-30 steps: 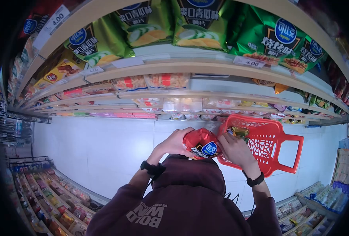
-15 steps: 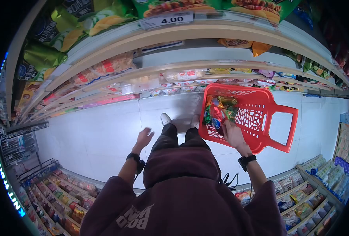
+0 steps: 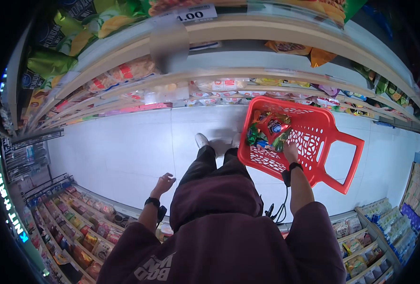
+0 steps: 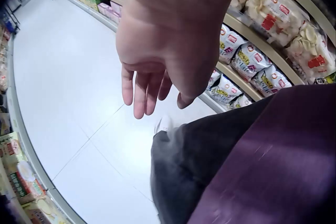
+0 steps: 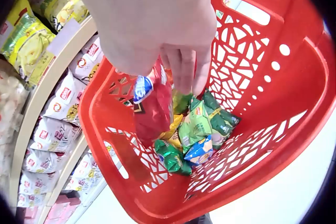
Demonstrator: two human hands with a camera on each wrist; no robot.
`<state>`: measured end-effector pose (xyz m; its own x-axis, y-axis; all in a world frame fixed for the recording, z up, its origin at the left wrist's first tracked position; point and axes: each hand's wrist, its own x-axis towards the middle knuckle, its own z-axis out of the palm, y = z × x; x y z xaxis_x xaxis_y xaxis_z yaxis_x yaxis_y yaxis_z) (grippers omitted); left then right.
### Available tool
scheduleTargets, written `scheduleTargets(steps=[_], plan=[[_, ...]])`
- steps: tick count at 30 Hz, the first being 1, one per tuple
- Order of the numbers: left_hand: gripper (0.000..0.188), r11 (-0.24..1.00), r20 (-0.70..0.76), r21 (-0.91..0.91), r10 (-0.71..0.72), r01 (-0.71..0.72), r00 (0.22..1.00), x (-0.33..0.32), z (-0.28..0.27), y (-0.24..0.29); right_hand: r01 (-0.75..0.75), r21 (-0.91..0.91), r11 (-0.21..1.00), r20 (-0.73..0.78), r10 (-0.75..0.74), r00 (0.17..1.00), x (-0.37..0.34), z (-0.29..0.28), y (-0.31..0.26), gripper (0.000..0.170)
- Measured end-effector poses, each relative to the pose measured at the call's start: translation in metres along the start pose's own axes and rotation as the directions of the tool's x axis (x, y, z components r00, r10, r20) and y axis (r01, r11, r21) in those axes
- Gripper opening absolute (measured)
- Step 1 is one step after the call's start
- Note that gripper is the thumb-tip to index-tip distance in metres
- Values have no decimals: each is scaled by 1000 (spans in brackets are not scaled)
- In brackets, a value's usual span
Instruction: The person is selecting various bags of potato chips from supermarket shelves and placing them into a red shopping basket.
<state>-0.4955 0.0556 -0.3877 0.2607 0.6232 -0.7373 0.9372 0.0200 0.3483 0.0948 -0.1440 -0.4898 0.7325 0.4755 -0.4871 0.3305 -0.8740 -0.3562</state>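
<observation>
My left hand (image 4: pixel 157 56) hangs over the floor with fingers loosely extended and nothing in it; the head view has the same hand (image 3: pixel 164 182) left of my legs. My right hand (image 3: pixel 290 150) reaches down into a red shopping basket (image 3: pixel 330 124). In the right wrist view its straight fingers (image 5: pixel 184 69) point down beside a red potato chip bag (image 5: pixel 152 106), whose top the hand partly covers. The red bag (image 3: pixel 272 126) lies at the basket's left end. Under and beside it are a green packet (image 5: pixel 195 127), a dark green packet (image 5: pixel 170 155) and a blue packet (image 5: pixel 199 150).
Shelves of chip bags and snacks rise in front, with a price tag (image 3: pixel 196 15) on the upper shelf edge (image 3: pixel 248 29). More snack racks (image 3: pixel 72 227) stand behind at left and right. White floor (image 3: pixel 124 142) lies around my feet, and the basket's handle (image 3: pixel 354 161) points right.
The red chip bag went from between both hands down into the basket. My right hand has shifted right of the bag, and the left hand has dropped to my side.
</observation>
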Motion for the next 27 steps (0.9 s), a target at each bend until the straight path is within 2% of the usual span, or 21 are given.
scheduleTargets(steps=[1, 2, 3, 4, 5, 6, 7, 8, 9, 10, 12, 14, 15, 17, 19, 20, 21, 23, 24, 25, 27], plan=[[40, 1000, -11, -23, 10, -10, 1000, 13, -6, 22, -19, -27, 999, 62, 21, 998, 2, 1, 6, 43], [39, 999, -32, -44, 22, -24, 999, 25, -12, 49, 46, -76, 996, 179, -32, 983, 4, 0, 8, 42], [39, 994, -28, -32, 102, -103, 994, 36, -13, 66, 37, -39, 999, 132, -32, 991, -2, 1, 3, 39], [38, 982, -46, -15, 185, -186, 982, 50, -20, 84, 97, -109, 989, 232, -69, 970, -6, 1, 6, 36], [38, 975, -27, 27, 222, -221, 975, 59, -27, 104, 189, -36, 981, 179, -180, 967, -14, 3, 8, 36], [37, 965, -13, 69, 256, -255, 967, 69, -30, 122, 207, 44, 977, 170, -212, 962, -29, -10, -13, 32], [37, 929, -12, 92, 361, -359, 932, 79, -32, 131, 214, -9, 977, 197, -208, 958, -39, -17, -28, 27], [38, 909, 16, 107, 403, -403, 915, 87, -34, 141, 241, -11, 971, 252, -230, 940, -39, -10, -25, 25], [39, 893, 32, 106, 437, -438, 899, 94, -37, 149, 349, 76, 934, 250, -357, 900, -42, -8, -27, 25], [40, 875, 59, 103, 469, -473, 881, 96, -41, 156, 387, 16, 922, 325, -371, 870, -32, 9, -21, 23], [43, 891, 75, 120, 432, -438, 899, 94, -51, 166, 425, -14, 905, 313, -399, 862, -47, -4, -67, 21], [45, 889, 83, 113, 436, -443, 896, 94, -57, 158, 556, 171, 813, 198, -582, 789, -49, -5, -105, 22], [45, 888, 89, 129, 433, -441, 897, 92, -61, 150, 506, 251, 825, 227, -558, 798, -66, -28, -148, 21], [45, 889, 74, 146, 428, -435, 901, 86, -63, 122, 669, 300, 680, 133, -724, 677, -80, -61, -216, 21], [43, 870, 33, 150, 469, -469, 882, 84, -58, 77, 802, 211, 560, 59, -826, 561, -109, -117, -295, 19], [42, 904, 21, 187, 388, -385, 921, 80, -54, 57, 874, 148, 463, -33, -881, 473, -131, -148, -335, 17], [41, 909, -17, 171, 387, -379, 922, 80, -47, 26, 930, 74, 361, -117, -922, 368, -153, -180, -372, 15], [39, 922, -81, 169, 364, -347, 928, 78, -30, -37, 965, 53, 256, -236, -936, 261, -197, -237, -435, 14], [36, 950, -59, 154, 284, -273, 957, 73, -25, -60, 990, -77, 118, -338, -937, 85, -216, -262, -460, 16], [39, 962, 72, 153, 218, -227, 973, 65, -27, -79, 976, -217, -8, -412, -906, -99, -232, -285, -483, 18], [41, 960, 253, 246, 68, -132, 965, 62, -21, -117, 922, -367, -126, -470, -830, -301, -263, -325, -520, 19]])
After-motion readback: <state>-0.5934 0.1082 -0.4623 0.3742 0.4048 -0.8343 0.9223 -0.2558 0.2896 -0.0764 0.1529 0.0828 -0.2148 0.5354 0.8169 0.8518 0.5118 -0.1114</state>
